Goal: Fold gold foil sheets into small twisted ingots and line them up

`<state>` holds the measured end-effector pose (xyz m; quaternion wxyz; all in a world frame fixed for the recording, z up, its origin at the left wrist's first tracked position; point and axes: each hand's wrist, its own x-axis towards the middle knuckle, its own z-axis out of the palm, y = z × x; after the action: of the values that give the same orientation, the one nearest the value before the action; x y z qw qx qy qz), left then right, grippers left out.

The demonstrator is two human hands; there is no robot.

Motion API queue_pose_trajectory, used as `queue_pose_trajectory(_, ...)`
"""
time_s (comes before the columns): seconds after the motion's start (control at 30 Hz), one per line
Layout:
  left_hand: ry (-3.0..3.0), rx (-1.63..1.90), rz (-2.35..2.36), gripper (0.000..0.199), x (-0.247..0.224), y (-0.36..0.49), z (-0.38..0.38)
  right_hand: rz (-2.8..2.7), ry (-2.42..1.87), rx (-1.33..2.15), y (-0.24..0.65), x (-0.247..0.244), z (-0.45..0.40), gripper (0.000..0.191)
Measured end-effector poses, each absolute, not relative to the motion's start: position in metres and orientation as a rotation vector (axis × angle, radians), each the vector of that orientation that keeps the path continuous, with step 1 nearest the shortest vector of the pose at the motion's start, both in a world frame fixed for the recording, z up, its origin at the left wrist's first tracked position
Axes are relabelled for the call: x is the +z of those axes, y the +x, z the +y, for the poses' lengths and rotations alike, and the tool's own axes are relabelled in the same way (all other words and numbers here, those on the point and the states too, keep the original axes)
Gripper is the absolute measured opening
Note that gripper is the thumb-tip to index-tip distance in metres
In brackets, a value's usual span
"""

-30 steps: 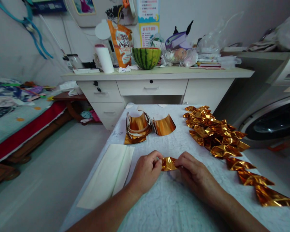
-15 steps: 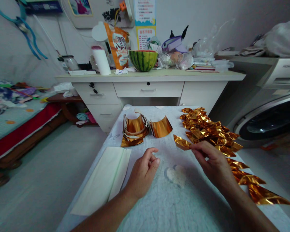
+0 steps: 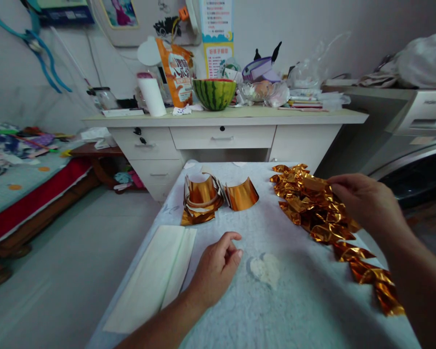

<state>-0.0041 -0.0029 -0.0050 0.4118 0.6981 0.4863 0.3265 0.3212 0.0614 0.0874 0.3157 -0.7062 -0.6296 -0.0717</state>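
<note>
- Left hand (image 3: 218,269): empty, loosely curled, over the middle of the pale blue, cloth-covered table (image 3: 276,315).
- Right hand (image 3: 368,203): fingertips at the heap of shiny gold foil folded pieces (image 3: 310,206) along the right edge; whether gripping one, I cannot tell.
- Curved gold foil sheets (image 3: 202,191): toward the far left corner.

Dim, cool, diffuse indoor light. Broad soft shadow over right side of surface (image 3: 247,315). Sharp glints on gold foil pieces (image 3: 321,231); faint sheen on floor (image 3: 131,242). Edges stretched, washing machine (image 3: 396,114) skewed. Small poster (image 3: 218,22) print soft.
</note>
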Motion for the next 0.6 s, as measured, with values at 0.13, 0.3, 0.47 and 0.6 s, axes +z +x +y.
queue_pose_trajectory(0.13, 1.768, 0.796, 1.223, 0.021, -0.005, -0.004, -0.004, -1.651, -1.945, -0.101, 0.333, 0.083, 0.083, 0.018)
queue_pose_trajectory(0.3, 1.786, 0.772, 1.231, 0.021, -0.005, -0.004, -0.004, -1.716, -1.98, -0.056, 0.336, 0.076, 0.093, 0.028)
queue_pose_trajectory(0.47, 1.798, 0.747, 1.231, 0.02, -0.007, -0.004, -0.003, -1.758, -2.037, -0.093, 0.339, 0.071, 0.097, 0.03)
queue_pose_trajectory(0.6, 1.81, 0.74, 1.227, 0.021, -0.008, -0.004, -0.004, -1.776, -2.085, -0.163, 0.343, 0.067, 0.101, 0.031)
